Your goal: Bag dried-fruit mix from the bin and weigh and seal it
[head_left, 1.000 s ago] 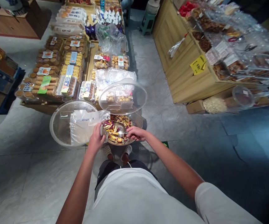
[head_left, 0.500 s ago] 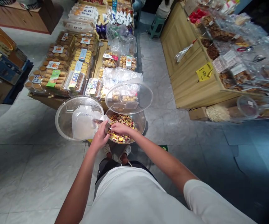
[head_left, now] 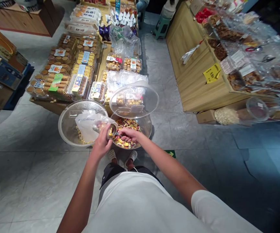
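My left hand [head_left: 102, 141] is closed on the mouth of a translucent plastic bag [head_left: 88, 127], which hangs over the left clear tub [head_left: 63, 134]. My right hand [head_left: 128, 134] grips the handle of a metal scoop [head_left: 114, 129]. The scoop's bowl sits at the bag's mouth beside my left fingers, with a few yellowish pieces in it. Some colourful pieces show through the bag near its opening. Below my right hand, the right clear tub [head_left: 147, 131] holds many small colourful wrapped-looking pieces [head_left: 127, 124]. A clear round lid [head_left: 152, 103] stands tilted behind that tub.
Plastic boxes of cookies [head_left: 57, 81] are stacked on the display table [head_left: 101, 64] ahead. A wooden counter [head_left: 190, 74] with bagged snacks stands at right, a carton [head_left: 205, 117] at its foot. Cardboard boxes [head_left: 3, 77] are at left. A person sits on a green stool [head_left: 159, 29] far off.
The scoop has tipped at the bag's mouth and its bowl now shows. Pieces now show inside the bag, which has shifted, uncovering yellowish contents in the left tub. My right hand has turned.
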Demonstrator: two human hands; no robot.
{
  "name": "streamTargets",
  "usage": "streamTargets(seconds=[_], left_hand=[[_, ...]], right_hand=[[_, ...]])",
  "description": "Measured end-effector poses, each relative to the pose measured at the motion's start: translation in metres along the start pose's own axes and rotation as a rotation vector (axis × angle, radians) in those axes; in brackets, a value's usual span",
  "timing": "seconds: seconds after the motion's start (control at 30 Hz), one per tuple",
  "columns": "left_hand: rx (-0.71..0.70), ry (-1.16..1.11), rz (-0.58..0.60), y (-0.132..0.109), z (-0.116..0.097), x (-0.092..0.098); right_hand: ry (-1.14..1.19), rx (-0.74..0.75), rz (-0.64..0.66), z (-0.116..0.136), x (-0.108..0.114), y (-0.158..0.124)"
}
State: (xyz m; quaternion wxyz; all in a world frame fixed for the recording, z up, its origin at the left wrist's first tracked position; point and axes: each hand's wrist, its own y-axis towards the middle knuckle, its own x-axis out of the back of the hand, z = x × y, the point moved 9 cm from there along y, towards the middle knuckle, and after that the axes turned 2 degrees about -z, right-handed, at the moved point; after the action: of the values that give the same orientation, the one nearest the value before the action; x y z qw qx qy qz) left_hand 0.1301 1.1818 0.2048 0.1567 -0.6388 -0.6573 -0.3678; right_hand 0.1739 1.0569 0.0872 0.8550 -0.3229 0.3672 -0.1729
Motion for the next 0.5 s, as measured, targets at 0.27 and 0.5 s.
streamTargets(seconds=[0.27,0.5], left_hand=[[0.056,0.018,-0.115,0.0,0.021,0.008],[0.057,0.047,-0.05,-0.004,0.015,0.014]], right_hand=[[-0.283,0.185,-0.203,0.034,-0.012,-0.002],[-0.423,0.105,-0.125,0.028,-0.018,0.008]])
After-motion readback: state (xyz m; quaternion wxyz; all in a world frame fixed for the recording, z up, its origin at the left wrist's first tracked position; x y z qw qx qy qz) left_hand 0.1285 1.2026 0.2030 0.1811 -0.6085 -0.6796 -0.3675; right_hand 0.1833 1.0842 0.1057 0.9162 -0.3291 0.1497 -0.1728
